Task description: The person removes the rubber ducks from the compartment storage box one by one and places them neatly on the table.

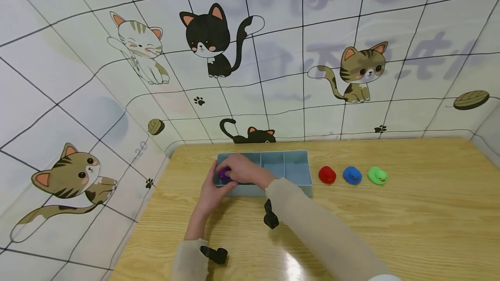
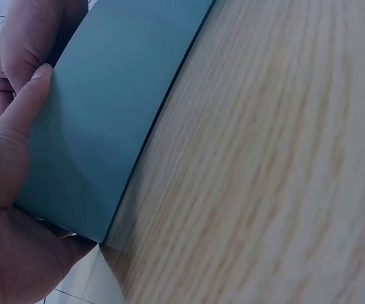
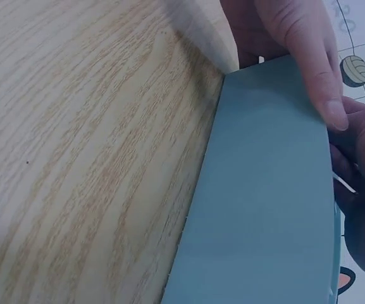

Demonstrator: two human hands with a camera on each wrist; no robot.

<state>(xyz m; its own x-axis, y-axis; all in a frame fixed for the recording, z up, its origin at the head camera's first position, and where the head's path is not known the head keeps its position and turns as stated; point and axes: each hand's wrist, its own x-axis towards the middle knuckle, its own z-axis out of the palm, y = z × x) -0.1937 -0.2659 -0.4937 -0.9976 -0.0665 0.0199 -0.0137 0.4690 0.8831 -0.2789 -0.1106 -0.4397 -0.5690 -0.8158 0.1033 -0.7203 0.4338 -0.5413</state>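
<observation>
A grey-blue divided box (image 1: 273, 191) stands on the wooden table near the wall. My left hand (image 1: 211, 193) holds its left end, thumb on the front wall and fingers around the side, as the left wrist view also shows. Reaching over the front rim, my right hand (image 1: 245, 170) has its fingers down in the leftmost compartment. There it pinches a small purple toy duck (image 1: 223, 173), largely covered by the fingers. In the right wrist view the box's front wall (image 3: 264, 190) hides the toy.
To the right of the box, a red toy duck (image 1: 327, 175), a blue toy duck (image 1: 353, 175) and a green toy duck (image 1: 377, 175) sit in a row on the table (image 1: 422, 211). A cat-patterned wall covering (image 1: 285, 112) rises behind and at the left.
</observation>
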